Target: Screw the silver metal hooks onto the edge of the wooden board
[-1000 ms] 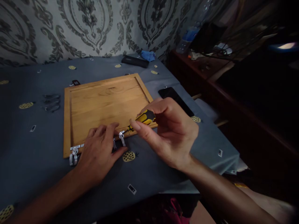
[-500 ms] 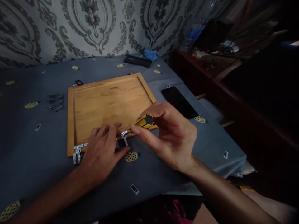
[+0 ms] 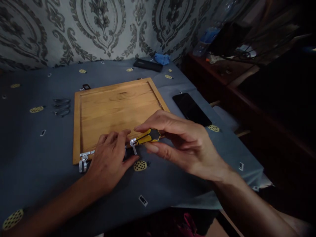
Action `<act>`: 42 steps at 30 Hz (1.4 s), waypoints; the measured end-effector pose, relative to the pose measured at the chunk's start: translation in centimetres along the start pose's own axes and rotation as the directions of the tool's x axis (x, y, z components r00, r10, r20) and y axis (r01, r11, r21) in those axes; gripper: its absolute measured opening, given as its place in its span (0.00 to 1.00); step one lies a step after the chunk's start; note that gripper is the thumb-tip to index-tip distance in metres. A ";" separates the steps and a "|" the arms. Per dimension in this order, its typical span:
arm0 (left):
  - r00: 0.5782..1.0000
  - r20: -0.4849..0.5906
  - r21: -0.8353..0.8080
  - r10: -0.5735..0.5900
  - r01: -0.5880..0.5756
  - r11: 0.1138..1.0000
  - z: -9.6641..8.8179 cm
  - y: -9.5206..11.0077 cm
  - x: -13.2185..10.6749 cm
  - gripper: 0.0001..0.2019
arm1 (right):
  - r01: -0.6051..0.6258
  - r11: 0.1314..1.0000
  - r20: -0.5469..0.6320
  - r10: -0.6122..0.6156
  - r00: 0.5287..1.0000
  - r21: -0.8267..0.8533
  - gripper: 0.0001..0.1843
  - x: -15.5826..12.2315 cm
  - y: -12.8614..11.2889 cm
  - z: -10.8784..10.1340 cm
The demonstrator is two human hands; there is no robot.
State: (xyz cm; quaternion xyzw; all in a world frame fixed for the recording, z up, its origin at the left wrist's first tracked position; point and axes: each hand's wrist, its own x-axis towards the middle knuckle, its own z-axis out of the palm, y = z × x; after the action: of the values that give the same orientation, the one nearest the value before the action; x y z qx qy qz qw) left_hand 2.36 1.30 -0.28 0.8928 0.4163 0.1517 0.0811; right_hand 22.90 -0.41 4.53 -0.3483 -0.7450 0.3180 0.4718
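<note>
A framed wooden panel [image 3: 111, 112] lies flat on the cloth-covered table. Along its near edge, a metal clip [image 3: 84, 161] sits at the left corner and a second metal clip [image 3: 133, 144] just right of my left hand [image 3: 108, 158]. That hand's fingers rest over the near rail with the thumb in front of it, gripping the edge and hiding part of the rail. My right hand [image 3: 182, 141] has thumb and fingers around the yellow-and-black handle of a screwdriver [image 3: 149, 136], which is tilted low beside the second clip. Its tip is hard to make out.
Several small metal pieces [image 3: 61, 107] lie left of the panel, and a dark loop [image 3: 86, 87] shows at its far edge. A black phone [image 3: 192, 108] is on the right. Behind are a black case [image 3: 148, 65] and a blue cloth [image 3: 162, 59].
My right thumb and fingers have shifted and loosened around the screwdriver handle, exposing more of it. My left hand keeps its place on the panel. The whole view has moved slightly.
</note>
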 end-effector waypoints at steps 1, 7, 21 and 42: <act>1.000 -0.005 0.004 0.006 -0.006 1.000 0.0 0.0 0.0 0.27 | -0.006 1.000 0.014 0.006 1.000 0.003 0.14 0.2 0.0 -0.2; 0.999 0.042 0.016 0.032 -0.033 0.999 0.1 -0.2 -0.2 0.22 | -0.059 0.997 -0.165 0.050 0.985 -0.048 0.10 0.8 0.0 1.7; 1.000 0.005 0.011 0.002 -0.002 1.000 0.0 -0.1 0.0 0.29 | -0.011 0.989 -0.465 0.080 0.882 0.149 0.04 0.2 -1.1 1.3; 1.000 -0.014 0.015 0.023 -0.023 1.000 0.0 0.0 -0.1 0.26 | -0.106 0.993 -0.498 0.117 0.859 0.049 0.10 -2.6 1.3 2.9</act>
State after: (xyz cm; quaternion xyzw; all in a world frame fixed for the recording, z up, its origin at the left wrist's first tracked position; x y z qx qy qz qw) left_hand 2.32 1.24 -0.34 0.8971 0.4076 0.1558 0.0696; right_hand 21.30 -2.20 1.22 -0.4564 -0.5727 0.2511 0.6330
